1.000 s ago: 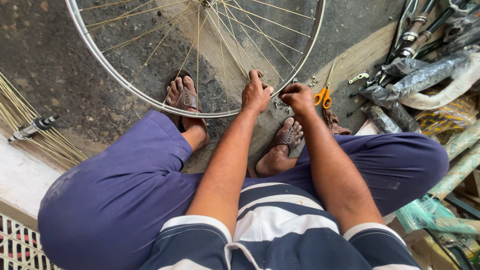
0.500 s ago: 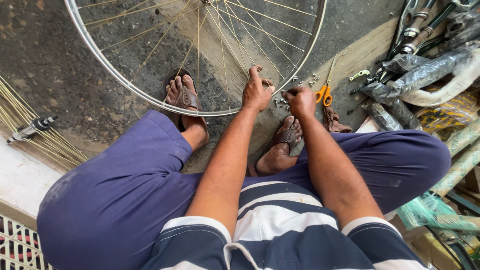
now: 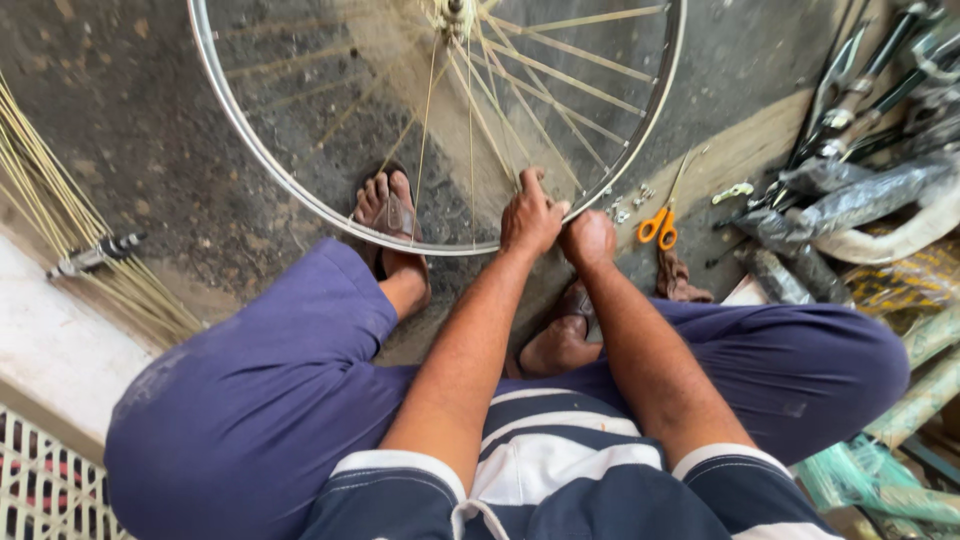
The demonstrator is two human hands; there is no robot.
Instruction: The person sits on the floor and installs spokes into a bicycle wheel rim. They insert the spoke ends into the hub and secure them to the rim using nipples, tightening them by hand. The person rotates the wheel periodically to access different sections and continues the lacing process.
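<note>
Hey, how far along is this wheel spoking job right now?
Looks done: many spokes already run from the hub to the rim. In hand: the left hand and right hand work together at the rim's near edge, where a spoke meets it. Left: a bundle of loose spokes lies on the floor, small fittings beside the orange-handled scissors. How many spokes remain, I cannot tell.
</note>
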